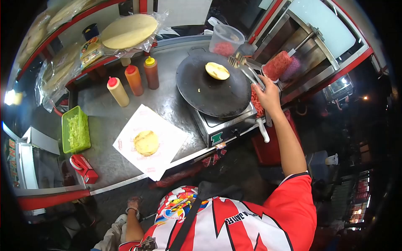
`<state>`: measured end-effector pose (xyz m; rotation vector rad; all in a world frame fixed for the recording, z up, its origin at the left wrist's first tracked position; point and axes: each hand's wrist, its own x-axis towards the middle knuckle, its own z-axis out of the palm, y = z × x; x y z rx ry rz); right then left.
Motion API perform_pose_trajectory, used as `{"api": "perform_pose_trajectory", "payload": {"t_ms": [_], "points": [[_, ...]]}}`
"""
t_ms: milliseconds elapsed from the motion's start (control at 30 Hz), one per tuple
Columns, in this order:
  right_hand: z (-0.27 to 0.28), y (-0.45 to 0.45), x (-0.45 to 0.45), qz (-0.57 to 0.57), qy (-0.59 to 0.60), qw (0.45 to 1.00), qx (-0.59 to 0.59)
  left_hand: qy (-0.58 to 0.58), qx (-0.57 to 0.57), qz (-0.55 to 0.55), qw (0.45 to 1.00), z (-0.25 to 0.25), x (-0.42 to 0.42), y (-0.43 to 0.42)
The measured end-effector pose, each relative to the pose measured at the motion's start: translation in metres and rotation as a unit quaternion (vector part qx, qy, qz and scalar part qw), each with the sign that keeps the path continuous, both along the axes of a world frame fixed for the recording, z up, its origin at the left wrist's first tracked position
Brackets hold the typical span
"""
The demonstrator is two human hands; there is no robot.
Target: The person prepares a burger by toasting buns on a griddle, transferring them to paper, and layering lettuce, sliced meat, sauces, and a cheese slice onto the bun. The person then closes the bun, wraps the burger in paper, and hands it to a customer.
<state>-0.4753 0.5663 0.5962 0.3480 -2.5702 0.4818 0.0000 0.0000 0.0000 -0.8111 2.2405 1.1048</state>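
My right hand (pixel 268 95) is closed around a pair of metal tongs (pixel 252 75), whose tips are apart over the griddle's right edge. Beside those tips, a bun half (pixel 217 71) lies on the round black griddle (pixel 209 98) with its pale face up. My left hand (pixel 133 204) hangs low near my body, below the counter; its fingers are too small and blurred to make out. Another bun piece (pixel 146 142), browned on top, rests on white paper sheets (pixel 125 144) near the counter's front edge.
Sauce bottles (pixel 135 79) stand left of the griddle. A green tub of shredded vegetable (pixel 75 129) and a red tape dispenser (pixel 83 168) sit at left. Meat on a spit (pixel 277 66) is at right; a white-handled knife (pixel 263 130) is beside the burner.
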Motion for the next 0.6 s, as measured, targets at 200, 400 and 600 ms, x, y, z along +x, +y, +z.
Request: {"api": "perform_pose_trajectory", "payload": {"t_ms": [200, 400, 600], "points": [[-0.045, -0.018, 0.002, 0.015, -0.087, 0.995, 0.035, -0.033, -0.147, -0.288, 0.946, 0.009, 0.019, -0.017], [-0.026, -0.021, -0.001, 0.057, -0.075, 0.995, 0.044, -0.045, -0.187, -0.414, 0.89, 0.04, 0.009, -0.002], [0.001, -0.054, 0.018, 0.204, -0.039, 0.956, 0.205, -0.07, -0.147, -0.341, 0.926, 0.035, -0.016, 0.013]]}}
